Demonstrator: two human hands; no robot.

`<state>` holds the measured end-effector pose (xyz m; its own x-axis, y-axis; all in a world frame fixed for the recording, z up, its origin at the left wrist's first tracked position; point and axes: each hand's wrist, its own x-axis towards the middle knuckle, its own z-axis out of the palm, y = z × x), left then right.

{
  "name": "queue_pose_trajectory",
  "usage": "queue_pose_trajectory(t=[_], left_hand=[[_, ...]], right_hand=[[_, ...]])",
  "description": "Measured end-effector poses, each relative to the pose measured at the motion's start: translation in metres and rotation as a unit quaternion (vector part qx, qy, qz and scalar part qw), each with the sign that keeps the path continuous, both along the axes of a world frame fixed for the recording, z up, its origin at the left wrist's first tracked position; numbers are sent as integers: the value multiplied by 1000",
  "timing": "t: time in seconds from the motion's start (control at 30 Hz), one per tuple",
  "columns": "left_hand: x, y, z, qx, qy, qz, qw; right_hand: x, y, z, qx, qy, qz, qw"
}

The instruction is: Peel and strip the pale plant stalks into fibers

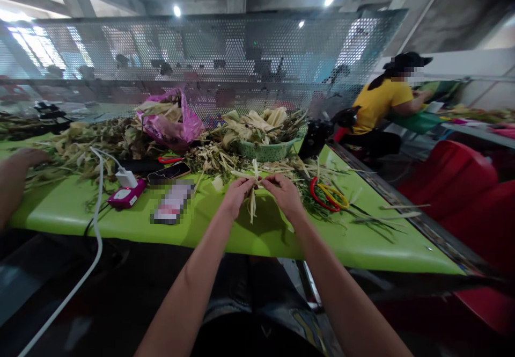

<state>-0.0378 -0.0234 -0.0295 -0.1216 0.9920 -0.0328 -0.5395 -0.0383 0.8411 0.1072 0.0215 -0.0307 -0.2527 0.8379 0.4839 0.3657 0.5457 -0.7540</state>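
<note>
Both hands meet above the green table, close to its front edge. Pale dried leaf strips, like corn husk, are pinched between the fingertips of my left hand and my right hand. One end of the strips points up and the other hangs below the fingers. Just beyond the hands lie loose dry scraps. Behind them a green basket is heaped with dried husks. Scissors with red and yellow handles rest right of my right hand.
To the left are a phone, a darker phone and a magenta power block with a white cable. A pink bag of husks stands behind. Another person's arm reaches in at left. Red chairs stand right.
</note>
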Motion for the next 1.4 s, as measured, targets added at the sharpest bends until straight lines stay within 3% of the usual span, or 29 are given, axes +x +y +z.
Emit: queue_pose_trajectory(t=[0.33, 0.47, 0.67, 0.8, 0.9, 1.03, 1.27, 1.4], left_hand=[[-4, 3, -3, 23, -10, 0, 1000], [-7, 3, -6, 43, 28, -9, 999], [-4, 0, -5, 70, 174, -46, 981], [0, 0, -5, 68, 157, -99, 980], [2, 2, -7, 87, 175, -105, 975], [3, 3, -8, 124, 180, -90, 972], [7, -3, 0, 81, 113, -86, 987], [1, 3, -6, 34, 62, 10, 997]], right_hand=[[-2, 3, 0, 4, 33, -31, 999], [1, 2, 2, 1, 37, -50, 998], [4, 2, 3, -47, 72, 35, 996], [-1, 1, 3, -131, 186, 75, 971], [-3, 0, 4, -146, 225, 83, 960], [-4, 1, 2, -109, 196, 48, 973], [0, 5, 1, -66, 165, -18, 984], [1, -4, 9, 70, 97, -73, 990]])
